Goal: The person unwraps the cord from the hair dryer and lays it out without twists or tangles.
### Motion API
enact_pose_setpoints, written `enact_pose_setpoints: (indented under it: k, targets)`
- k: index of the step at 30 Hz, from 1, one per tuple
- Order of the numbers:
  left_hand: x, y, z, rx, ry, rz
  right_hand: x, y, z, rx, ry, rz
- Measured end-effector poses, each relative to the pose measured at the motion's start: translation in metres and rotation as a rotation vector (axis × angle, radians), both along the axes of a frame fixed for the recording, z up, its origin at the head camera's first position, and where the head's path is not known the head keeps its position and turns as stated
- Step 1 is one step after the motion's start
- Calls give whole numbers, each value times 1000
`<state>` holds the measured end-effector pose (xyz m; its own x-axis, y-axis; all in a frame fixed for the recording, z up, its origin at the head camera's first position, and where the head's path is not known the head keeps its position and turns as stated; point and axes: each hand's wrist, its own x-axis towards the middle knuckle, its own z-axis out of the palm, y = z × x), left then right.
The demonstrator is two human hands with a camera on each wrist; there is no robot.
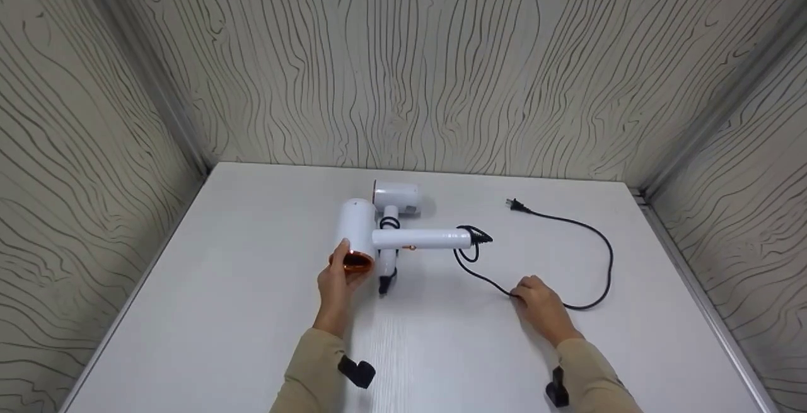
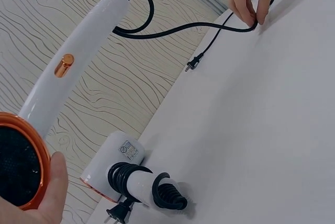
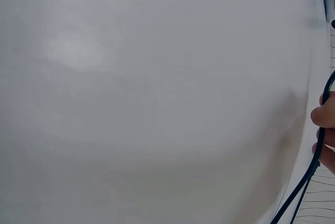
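A white hair dryer point(image 1: 421, 238) with copper trim is held up by my left hand point(image 1: 338, 284), which grips the round head at its copper-rimmed end. Its handle points right, and a black cord point(image 1: 477, 276) loops at the handle's end. Out at the right, my right hand point(image 1: 541, 304) pinches that cord between thumb and fingers, close to the table. From there the cord curves round to a two-pin plug point(image 1: 518, 205) lying on the table. Behind the held dryer lies a second white hair dryer point(image 2: 118, 156), its black cord point(image 2: 125, 178) wound round the handle.
The white table point(image 1: 252, 312) has a back edge against a wood-grain patterned wall point(image 1: 391, 72). Similar panels point(image 1: 57, 180) stand at left and right, with grey metal strips along the corners. Black wrist mounts point(image 1: 357, 372) sit on both sleeves.
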<state>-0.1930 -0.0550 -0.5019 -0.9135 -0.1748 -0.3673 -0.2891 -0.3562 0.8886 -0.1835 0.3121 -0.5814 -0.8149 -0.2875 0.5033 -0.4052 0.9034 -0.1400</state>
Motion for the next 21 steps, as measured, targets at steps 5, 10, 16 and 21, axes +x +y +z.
enact_pose_setpoints:
  k: [5,10,16,21]
  targets:
    - [0,0,0,6,-4,15,-2,-2,1,0,51,6]
    - [0,0,0,28,0,23,-3,-6,4,-13,92,40]
    - [-1,0,-1,7,-5,5,-3,-15,11,-13,67,29]
    - [0,0,-1,12,-7,7,-4,-23,18,-18,56,30]
